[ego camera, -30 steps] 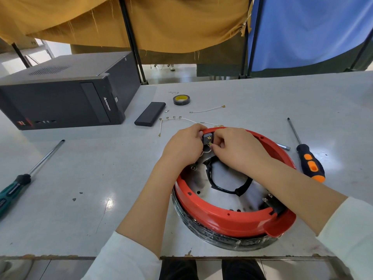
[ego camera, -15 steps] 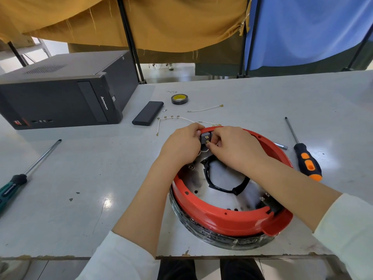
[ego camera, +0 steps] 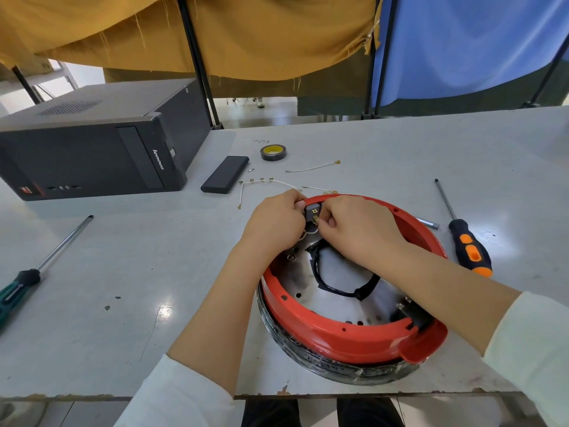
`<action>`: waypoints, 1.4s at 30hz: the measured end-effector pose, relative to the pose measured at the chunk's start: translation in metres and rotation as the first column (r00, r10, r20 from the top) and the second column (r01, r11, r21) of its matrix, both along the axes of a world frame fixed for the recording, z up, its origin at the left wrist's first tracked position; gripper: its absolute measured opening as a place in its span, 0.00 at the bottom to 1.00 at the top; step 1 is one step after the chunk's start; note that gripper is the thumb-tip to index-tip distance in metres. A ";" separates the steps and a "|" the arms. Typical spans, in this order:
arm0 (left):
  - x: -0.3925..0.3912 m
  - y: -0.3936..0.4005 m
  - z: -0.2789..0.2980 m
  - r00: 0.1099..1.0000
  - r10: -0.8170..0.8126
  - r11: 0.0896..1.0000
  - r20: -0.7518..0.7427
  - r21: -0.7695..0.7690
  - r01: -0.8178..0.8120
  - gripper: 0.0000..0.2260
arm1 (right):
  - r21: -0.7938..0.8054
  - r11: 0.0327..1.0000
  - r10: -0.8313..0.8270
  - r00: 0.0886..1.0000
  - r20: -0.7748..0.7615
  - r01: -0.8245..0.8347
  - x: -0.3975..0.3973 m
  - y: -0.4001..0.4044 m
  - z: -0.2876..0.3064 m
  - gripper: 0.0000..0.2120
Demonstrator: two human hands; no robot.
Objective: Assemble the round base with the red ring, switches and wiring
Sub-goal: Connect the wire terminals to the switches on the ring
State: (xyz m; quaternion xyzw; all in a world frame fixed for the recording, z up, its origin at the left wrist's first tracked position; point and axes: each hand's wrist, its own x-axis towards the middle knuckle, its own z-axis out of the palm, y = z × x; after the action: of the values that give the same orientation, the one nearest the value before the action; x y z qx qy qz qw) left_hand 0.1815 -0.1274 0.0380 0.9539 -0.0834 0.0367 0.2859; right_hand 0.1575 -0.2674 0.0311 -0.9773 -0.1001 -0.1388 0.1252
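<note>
At the far rim of our red ring [ego camera: 326,340], seated on the round base [ego camera: 323,369], our left hand [ego camera: 274,221] steadies the black switch [ego camera: 311,212] while right hand [ego camera: 358,229] fingertips pinch a white wire [ego camera: 308,232] onto its terminal; spare wires [ego camera: 312,167] wait beyond.

Setting: workshop or assembly bench. Grey, scuffed worktop [ego camera: 400,143] with chipped near edge. Screwdrivers at 9 o'clock [ego camera: 34,272] and 3 o'clock [ego camera: 468,251], tape roll [ego camera: 273,152] and loose wire leads [ego camera: 312,166] at 12, desktop computer case [ego camera: 92,143] at 10. Cloth curtains on poles behind.
</note>
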 end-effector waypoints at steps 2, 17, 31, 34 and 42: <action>0.001 0.000 0.000 1.000 0.002 1.000 0.003 0.012 -0.002 0.13 | -0.005 1.000 0.009 1.000 0.009 -0.009 0.000 0.000 0.000 0.08; -0.004 -0.001 0.001 1.000 -0.004 1.000 0.023 0.031 0.003 0.13 | -0.026 1.000 0.009 0.999 0.034 -0.008 0.003 0.002 -0.001 0.10; -0.008 -0.003 0.000 0.997 -0.074 0.992 -0.030 -0.100 0.070 0.13 | 0.150 0.989 0.027 0.980 -0.198 0.003 0.036 -0.045 0.024 0.16; -0.002 0.001 0.001 0.988 -0.088 0.954 -0.125 -0.297 0.047 0.11 | 0.145 0.989 0.022 0.973 -0.231 0.012 0.039 -0.043 0.014 0.24; 0.065 0.027 -0.006 0.994 0.114 0.992 -0.004 -0.046 -0.114 0.13 | 0.197 0.980 0.077 0.970 -0.229 -0.031 0.041 -0.045 0.008 0.23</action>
State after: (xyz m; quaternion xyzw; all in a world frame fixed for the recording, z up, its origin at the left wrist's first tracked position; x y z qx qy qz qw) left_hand 0.2469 -0.1001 0.0324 0.9503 -0.0279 0.0543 0.3054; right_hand 0.1982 -0.3125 0.0391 -0.9671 -0.0974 -0.0274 0.2335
